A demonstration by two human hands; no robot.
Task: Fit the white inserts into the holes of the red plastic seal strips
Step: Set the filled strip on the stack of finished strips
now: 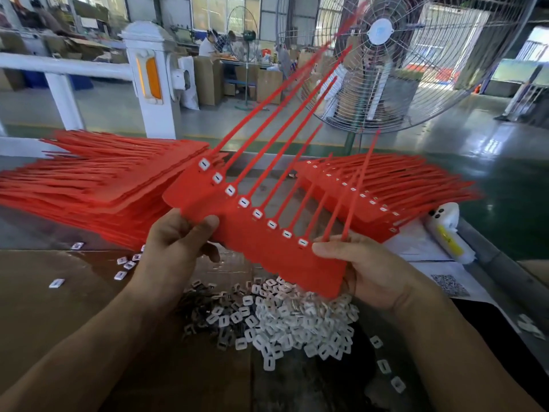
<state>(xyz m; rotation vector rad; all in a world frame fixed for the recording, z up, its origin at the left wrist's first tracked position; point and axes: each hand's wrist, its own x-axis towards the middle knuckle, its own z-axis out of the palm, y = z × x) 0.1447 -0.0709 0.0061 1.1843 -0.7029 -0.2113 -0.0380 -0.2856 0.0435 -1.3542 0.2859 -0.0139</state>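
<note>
We hold the red sheet of strips (261,242) up over the counter (59,307). Our left hand (175,242) pinches one end, our right hand (356,263) grips the other. Eight holes look filled. Next, we think, grab another white insert from the pile (291,319).

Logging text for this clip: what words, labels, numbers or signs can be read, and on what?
No text is readable.
QR-like code on the white sheet at right: printed pattern, no legible words.
Yellow label on the white bottle: blurred.
Fan hub: faint mark, too blurred to read.
Inserts in the red strip: only slots, no print.
</note>
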